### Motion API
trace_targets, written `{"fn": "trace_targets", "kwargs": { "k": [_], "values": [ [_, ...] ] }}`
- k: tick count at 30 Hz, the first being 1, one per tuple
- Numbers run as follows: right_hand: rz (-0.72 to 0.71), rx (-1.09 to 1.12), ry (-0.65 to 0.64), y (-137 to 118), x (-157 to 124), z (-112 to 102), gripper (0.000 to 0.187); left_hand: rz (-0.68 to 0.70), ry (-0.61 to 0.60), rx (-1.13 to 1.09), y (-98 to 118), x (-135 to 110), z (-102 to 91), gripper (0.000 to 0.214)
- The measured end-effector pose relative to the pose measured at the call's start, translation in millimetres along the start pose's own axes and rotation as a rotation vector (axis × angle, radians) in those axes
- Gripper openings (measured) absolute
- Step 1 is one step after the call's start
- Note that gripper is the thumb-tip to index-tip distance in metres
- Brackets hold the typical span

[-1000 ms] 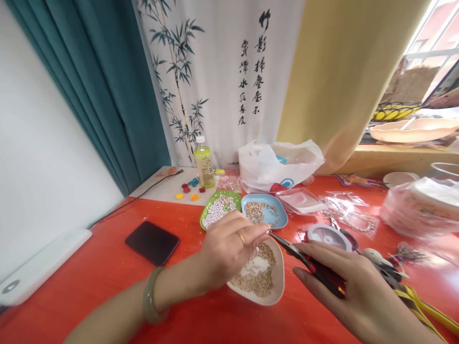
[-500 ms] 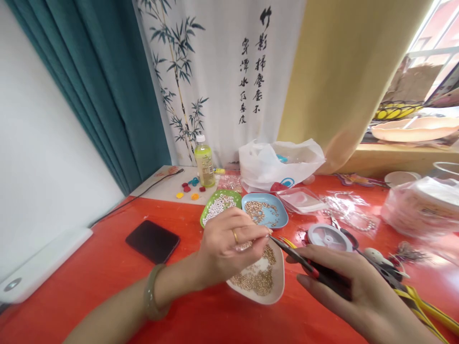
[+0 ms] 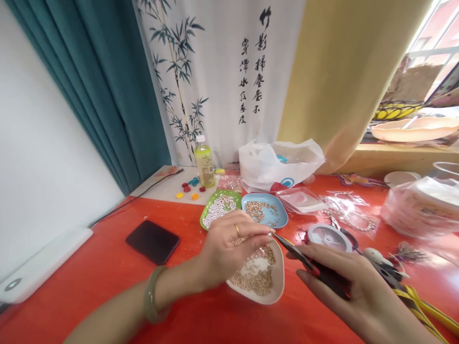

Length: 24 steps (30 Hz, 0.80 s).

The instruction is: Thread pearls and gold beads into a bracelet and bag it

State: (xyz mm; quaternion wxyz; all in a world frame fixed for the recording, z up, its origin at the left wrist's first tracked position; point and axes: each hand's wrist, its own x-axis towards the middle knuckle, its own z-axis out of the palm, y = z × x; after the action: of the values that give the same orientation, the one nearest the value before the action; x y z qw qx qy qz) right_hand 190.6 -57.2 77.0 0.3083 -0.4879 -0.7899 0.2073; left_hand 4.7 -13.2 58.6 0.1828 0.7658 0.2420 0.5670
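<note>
My left hand (image 3: 225, 248), with a gold ring and a jade bangle on the wrist, hovers over a beige dish (image 3: 278, 286) of small gold beads. Its fingertips are pinched together on something too small to make out. My right hand (image 3: 344, 282) grips red-handled pliers (image 3: 304, 260), whose dark tips point left and meet the left fingertips above the dish. Behind stand a green dish (image 3: 206, 217) of white pearl beads and a blue dish (image 3: 281, 217) of gold beads.
A black phone (image 3: 152, 241) lies at the left on the red table (image 3: 89, 282). A green drink bottle (image 3: 204, 162), white plastic bags (image 3: 276, 165), a white thread spool (image 3: 328, 236), clear packets and yellow-handled tools (image 3: 426, 306) crowd the back and right.
The pinched left fingers and the plier tips have stayed together over the beige dish, with only slight shifts of both hands.
</note>
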Motion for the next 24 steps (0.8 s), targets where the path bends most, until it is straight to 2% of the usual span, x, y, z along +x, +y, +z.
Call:
{"fn": "trace_targets", "kwargs": {
  "k": [6, 10, 12, 17, 19, 21, 24],
  "values": [
    [0.077, 0.102, -0.038, -5.3, -0.3, -2.2, 0.021, -0.027, -0.096, -0.035, -2.3, 5.4, -5.8, 0.018],
    [0.089, 0.149, -0.015, -5.5, -0.7, -2.0, 0.021, -0.109, -0.099, -0.024, 3.6, 10.2, -9.7, 0.015],
    [0.090, 0.146, -0.010, -5.2, -0.4, -2.1, 0.021, -0.209, -0.130, -0.078, 7.1, 11.1, -10.9, 0.013],
    [0.056, 0.113, -0.052, -3.9, 1.6, -2.9, 0.022, -0.695, -0.264, -0.293, 12.6, 10.7, -12.8, 0.017],
    [0.037, 0.089, -0.065, -3.2, 2.3, -3.3, 0.021, -0.826, -0.278, -0.371, 12.4, 11.0, -13.0, 0.019],
    [0.025, 0.076, -0.071, -2.6, 2.5, -3.4, 0.021, -0.894, -0.261, -0.436, 11.6, 11.9, -12.9, 0.021],
    [0.011, 0.070, -0.073, -1.4, 2.1, -3.6, 0.019, -0.900, -0.237, -0.510, 11.6, 13.8, -12.3, 0.017]
  ]
}}
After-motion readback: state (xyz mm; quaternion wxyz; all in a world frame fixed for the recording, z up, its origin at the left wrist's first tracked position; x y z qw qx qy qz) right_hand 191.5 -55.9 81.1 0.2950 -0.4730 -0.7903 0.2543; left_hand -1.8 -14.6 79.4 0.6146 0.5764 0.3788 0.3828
